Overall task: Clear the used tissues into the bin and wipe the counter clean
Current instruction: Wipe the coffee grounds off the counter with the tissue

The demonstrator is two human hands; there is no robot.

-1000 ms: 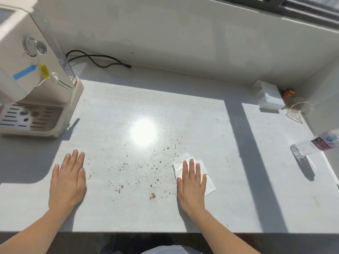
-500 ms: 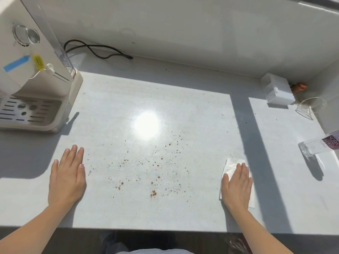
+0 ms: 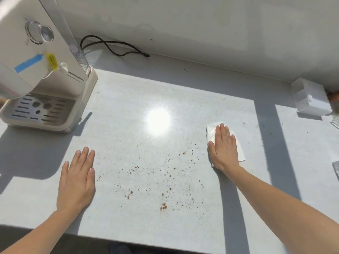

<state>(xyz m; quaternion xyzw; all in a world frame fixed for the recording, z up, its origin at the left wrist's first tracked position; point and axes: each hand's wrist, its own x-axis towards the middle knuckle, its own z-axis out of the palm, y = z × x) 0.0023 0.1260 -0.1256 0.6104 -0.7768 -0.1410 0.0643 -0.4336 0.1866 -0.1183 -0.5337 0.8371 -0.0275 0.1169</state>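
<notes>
My right hand (image 3: 222, 148) presses flat, fingers straight, on a folded white tissue (image 3: 240, 153) that lies on the pale counter (image 3: 128, 107), right of the middle. Brown specks and small stains (image 3: 163, 206) are scattered over the counter between my hands. My left hand (image 3: 78, 177) rests flat on the counter at the left, fingers straight, holding nothing. No bin is in view.
A cream coffee machine (image 3: 40, 76) with a drip tray stands at the back left, its black cord (image 3: 113, 48) trailing along the wall. A white plastic box (image 3: 310, 98) sits at the back right. The counter's front edge runs just below my forearms.
My right hand has slid the tissue first to the right, then away from me toward the back of the counter. My left hand has stayed put.
</notes>
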